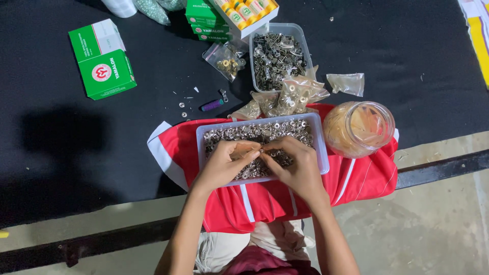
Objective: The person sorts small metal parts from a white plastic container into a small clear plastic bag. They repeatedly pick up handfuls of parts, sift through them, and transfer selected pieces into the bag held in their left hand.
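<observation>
The head view looks straight down on a black table with a red and white cloth lying over its near edge. On the cloth sits a clear tray full of small silvery metal studs. Both hands are inside this tray. The left hand and the right hand meet over the middle of it, fingertips touching. Their fingers are pinched together around something small at the point where they meet, but it is too tiny to tell what it is or which hand holds it.

Just right of the tray, also on the cloth, a clear plastic jar lies tilted with its mouth toward the camera. Behind the tray lie several small clear bags of metal parts, and behind those a second clear tub filled with darker metal pieces. An empty-looking clear bag lies to the right of that tub. A green and white box sits well apart at the far left, and more green boxes are stacked at the top edge. A small purple lighter-like object lies near a few loose studs.
</observation>
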